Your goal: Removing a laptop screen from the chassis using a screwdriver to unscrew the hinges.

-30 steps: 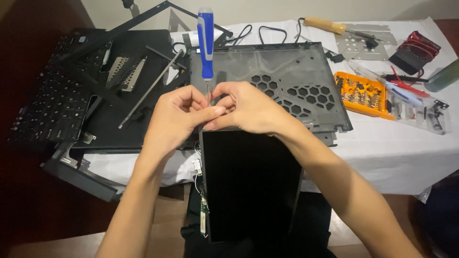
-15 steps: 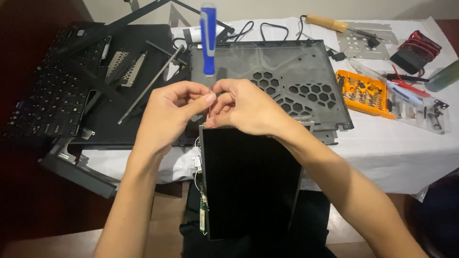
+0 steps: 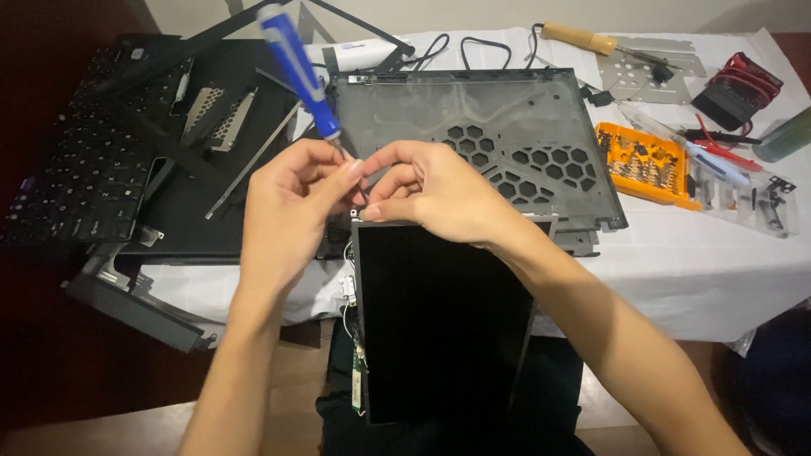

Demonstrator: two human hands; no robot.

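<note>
Screwdriver now tilted left; bit tray right of lid.

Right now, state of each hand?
Left hand: closed on the blue screwdriver, which is tilted.
Right hand: fingers pinched at the top corner of the black panel; what it grips cannot be told.

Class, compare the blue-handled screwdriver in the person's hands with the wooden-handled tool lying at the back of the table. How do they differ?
The blue-handled screwdriver has a blue handle with a white stripe; the wooden-handled tool has a plain tan handle. The screwdriver is held tilted, its tip at the top corner of the black panel, gripped by the left hand with the right hand beside it; the wooden tool lies flat and untouched on the white tablecloth. Both are slim hand tools.
</note>
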